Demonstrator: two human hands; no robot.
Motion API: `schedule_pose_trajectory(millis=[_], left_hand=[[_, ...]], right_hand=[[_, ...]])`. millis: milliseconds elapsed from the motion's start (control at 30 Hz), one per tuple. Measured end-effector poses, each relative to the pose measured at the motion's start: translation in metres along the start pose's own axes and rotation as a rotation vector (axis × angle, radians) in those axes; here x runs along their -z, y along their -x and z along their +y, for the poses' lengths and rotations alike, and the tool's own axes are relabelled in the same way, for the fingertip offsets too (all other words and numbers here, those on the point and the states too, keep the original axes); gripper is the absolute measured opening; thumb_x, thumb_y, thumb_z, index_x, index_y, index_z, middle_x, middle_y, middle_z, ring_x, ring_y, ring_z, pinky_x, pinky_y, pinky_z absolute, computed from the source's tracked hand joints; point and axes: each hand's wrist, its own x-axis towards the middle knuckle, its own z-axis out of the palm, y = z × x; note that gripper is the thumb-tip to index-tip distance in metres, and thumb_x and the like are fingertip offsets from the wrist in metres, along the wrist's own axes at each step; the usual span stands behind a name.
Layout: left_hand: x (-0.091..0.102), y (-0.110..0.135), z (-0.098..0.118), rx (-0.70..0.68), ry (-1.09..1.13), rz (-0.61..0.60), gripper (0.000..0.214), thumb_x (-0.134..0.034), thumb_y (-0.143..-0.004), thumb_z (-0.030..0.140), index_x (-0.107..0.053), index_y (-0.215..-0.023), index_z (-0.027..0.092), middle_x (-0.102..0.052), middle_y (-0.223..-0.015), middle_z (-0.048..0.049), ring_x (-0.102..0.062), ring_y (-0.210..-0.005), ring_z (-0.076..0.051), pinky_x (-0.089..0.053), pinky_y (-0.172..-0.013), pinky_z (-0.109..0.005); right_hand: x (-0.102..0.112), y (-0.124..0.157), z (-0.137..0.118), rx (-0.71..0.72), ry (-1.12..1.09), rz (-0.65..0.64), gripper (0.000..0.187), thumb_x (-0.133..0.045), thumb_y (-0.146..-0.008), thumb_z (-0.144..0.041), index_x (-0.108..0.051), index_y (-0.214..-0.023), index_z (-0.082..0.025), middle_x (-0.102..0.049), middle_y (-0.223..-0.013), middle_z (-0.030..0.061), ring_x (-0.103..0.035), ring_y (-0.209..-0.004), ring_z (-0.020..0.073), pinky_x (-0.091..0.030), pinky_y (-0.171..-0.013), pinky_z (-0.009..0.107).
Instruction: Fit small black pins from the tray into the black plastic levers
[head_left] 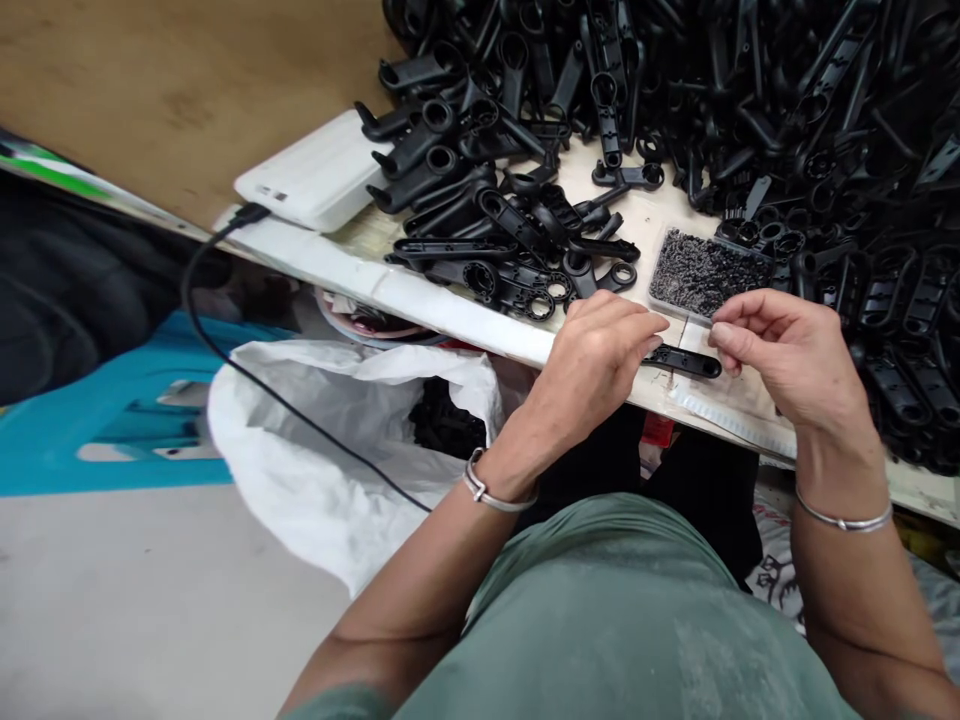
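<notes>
Near the table's front edge lies a slim black plastic arm [686, 361], flat, with a round opening at its right end. My left hand [596, 350] is closed over the arm's left end, which its fingers hide. Just off the right end is my right hand [799, 350], thumb and fingertips pinched together; whatever sits in the pinch is too small to make out. Behind the fingers of my right hand stands a clear plastic box [658, 290] full of tiny dark pieces that look like screws.
Heaped black plastic arms [480, 150] cover the back and right of the table. A white device [315, 175] with a black cable [196, 310] sits at the left edge. Below hangs a white sack [300, 450] with black pieces inside, beside a blue plastic stool [45, 440].
</notes>
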Motion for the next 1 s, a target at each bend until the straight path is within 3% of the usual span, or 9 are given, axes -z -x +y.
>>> schedule_pose_trajectory(millis=[233,400,533,667,800,900,1000], left_hand=[[0.001,-0.006,0.006,0.036,0.063,-0.032,0.026,-0.048,-0.102,0.028,-0.072,-0.106,0.020,-0.074,-0.097,-0.0045,-0.064,-0.093,-0.017,-0.048,-0.086,-0.030],[-0.002,-0.003,0.003,0.013,-0.108,-0.239,0.016,-0.058,-0.096,0.023,-0.067,-0.108,0.018,-0.072,-0.111,-0.0078,-0.060,-0.105,-0.023,-0.041,-0.087,-0.037],[-0.006,-0.002,0.005,-0.028,-0.252,-0.364,0.014,-0.052,-0.096,0.010,-0.064,-0.099,0.017,-0.072,-0.103,-0.0053,-0.060,-0.103,-0.023,-0.035,-0.091,-0.043],[-0.009,0.005,0.014,-0.031,-0.305,-0.243,0.011,-0.053,-0.098,0.016,-0.063,-0.102,0.017,-0.072,-0.098,-0.0061,-0.061,-0.096,-0.024,-0.034,-0.092,-0.045],[-0.016,0.025,0.031,0.060,-0.378,-0.080,0.024,-0.049,-0.101,0.028,-0.061,-0.118,0.016,-0.071,-0.095,-0.0077,-0.061,-0.090,-0.023,-0.034,-0.093,-0.044],[-0.025,0.038,0.042,0.068,-0.404,-0.065,0.036,-0.049,-0.101,0.041,-0.060,-0.123,0.015,-0.069,-0.090,-0.0063,-0.062,-0.086,-0.022,-0.033,-0.095,-0.046],[-0.029,0.043,0.045,0.015,-0.376,-0.094,0.045,-0.048,-0.101,0.047,-0.058,-0.128,0.013,-0.069,-0.087,-0.0046,-0.062,-0.086,-0.021,-0.033,-0.099,-0.046]], right_hand=[[-0.012,0.001,-0.002,0.017,-0.057,-0.061,0.013,-0.076,-0.075,-0.029,-0.067,-0.079,-0.019,-0.061,-0.059,-0.0035,-0.055,-0.050,0.0087,-0.047,-0.048,0.022],[-0.003,0.009,0.008,0.022,0.075,0.059,0.009,-0.074,-0.077,-0.026,-0.069,-0.079,-0.020,-0.059,-0.057,-0.0039,-0.054,-0.049,0.0089,-0.046,-0.048,0.022],[0.007,0.024,0.021,-0.037,0.109,0.106,0.009,-0.072,-0.079,-0.028,-0.071,-0.081,-0.019,-0.062,-0.060,-0.0026,-0.055,-0.050,0.0088,-0.046,-0.048,0.022],[0.009,0.044,0.030,-0.106,0.146,0.087,0.016,-0.071,-0.078,-0.033,-0.074,-0.083,-0.018,-0.061,-0.057,-0.0018,-0.054,-0.048,0.0097,-0.045,-0.047,0.023],[0.001,0.054,0.035,-0.159,0.292,-0.071,0.031,-0.063,-0.085,-0.040,-0.078,-0.099,-0.017,-0.064,-0.056,0.0000,-0.058,-0.050,0.0143,-0.049,-0.052,0.027],[-0.009,0.049,0.035,-0.089,0.424,-0.141,0.034,-0.057,-0.089,-0.035,-0.076,-0.112,-0.018,-0.077,-0.081,0.0054,-0.070,-0.074,0.0205,-0.056,-0.073,0.033],[-0.013,0.036,0.031,0.028,0.495,-0.198,0.032,-0.051,-0.092,-0.030,-0.077,-0.109,-0.022,-0.078,-0.103,0.0048,-0.071,-0.094,0.0235,-0.054,-0.086,0.033]])
